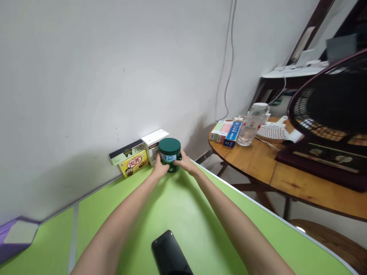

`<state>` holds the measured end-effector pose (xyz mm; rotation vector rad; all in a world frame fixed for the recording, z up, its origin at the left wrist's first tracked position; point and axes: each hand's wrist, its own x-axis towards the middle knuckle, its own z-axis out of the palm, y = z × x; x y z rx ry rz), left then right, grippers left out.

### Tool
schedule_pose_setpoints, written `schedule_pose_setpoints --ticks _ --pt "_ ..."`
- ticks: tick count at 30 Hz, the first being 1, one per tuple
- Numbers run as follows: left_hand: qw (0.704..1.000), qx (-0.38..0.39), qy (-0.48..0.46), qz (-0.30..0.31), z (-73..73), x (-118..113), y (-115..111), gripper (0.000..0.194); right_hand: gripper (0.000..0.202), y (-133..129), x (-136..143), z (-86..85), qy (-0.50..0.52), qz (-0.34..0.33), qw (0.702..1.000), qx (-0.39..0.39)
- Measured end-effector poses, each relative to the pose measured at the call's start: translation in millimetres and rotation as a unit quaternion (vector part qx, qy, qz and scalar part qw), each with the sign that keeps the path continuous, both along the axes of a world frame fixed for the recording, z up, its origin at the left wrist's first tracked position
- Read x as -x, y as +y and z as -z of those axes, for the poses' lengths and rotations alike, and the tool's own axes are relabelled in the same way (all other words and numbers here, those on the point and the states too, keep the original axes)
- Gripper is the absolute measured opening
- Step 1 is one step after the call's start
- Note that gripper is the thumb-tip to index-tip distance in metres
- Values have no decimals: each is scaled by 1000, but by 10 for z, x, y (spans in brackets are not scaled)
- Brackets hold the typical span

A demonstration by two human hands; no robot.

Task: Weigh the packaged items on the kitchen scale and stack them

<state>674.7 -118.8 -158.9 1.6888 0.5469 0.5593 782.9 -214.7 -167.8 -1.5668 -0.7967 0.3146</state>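
A dark green jar (169,149) with a round lid stands upright at the wall side of the green table (183,214). My left hand (159,165) grips its left side and my right hand (185,162) its right side. Just left of the jar, a white box (155,138) stands against the wall. Beside that is a yellow box (133,164) with red characters, and a long black and pale green box (127,152) lies on top of it. A black phone (171,254) lies between my forearms.
A purple box (17,236) sits at the table's far left. To the right, a wooden table (258,168) bears small boxes (233,133), a clear plastic jug (252,126) and a dark fan (329,126). White cables (231,57) hang down the wall.
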Motion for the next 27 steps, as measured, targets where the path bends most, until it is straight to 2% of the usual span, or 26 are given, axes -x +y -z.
schedule_pose_setpoints --ticks 2,4,7,9,12,15,17,19,21,23,25,27 --pt "1000 -13 1 -6 44 14 5 92 82 -58 74 -6 -15 -15 1000 2" --pt "1000 -26 8 -11 83 209 -15 94 86 -146 229 -12 -33 -25 999 7" --pt "998 -63 22 0 94 754 -76 94 91 -321 629 -77 -78 -61 994 40" --pt "994 -101 26 14 25 1211 -139 92 89 -440 992 -192 -105 -89 988 66" --pt "991 -131 8 22 -265 1984 -285 89 83 -587 1642 -469 -125 -113 983 71" --pt "991 -133 11 5 -721 2841 -464 84 82 -666 2359 -764 -143 -135 979 60" --pt "992 -122 31 -21 -975 3421 -589 80 81 -686 2844 -879 -150 -160 974 58" --pt "992 -97 46 -60 -1087 3988 -745 77 80 -715 3323 -899 -150 -196 967 57" --pt "990 -61 52 -114 -1029 4517 -942 74 78 -768 3777 -843 -147 -244 957 55" --pt "984 -16 51 -169 -845 4963 -1145 73 76 -829 4168 -741 -148 -288 944 58" --pt "977 18 33 -209 -630 5293 -1309 74 74 -876 4474 -630 -155 -316 934 69" --pt "972 34 10 -232 -468 5511 -1415 75 73 -905 4694 -532 -160 -329 927 82"
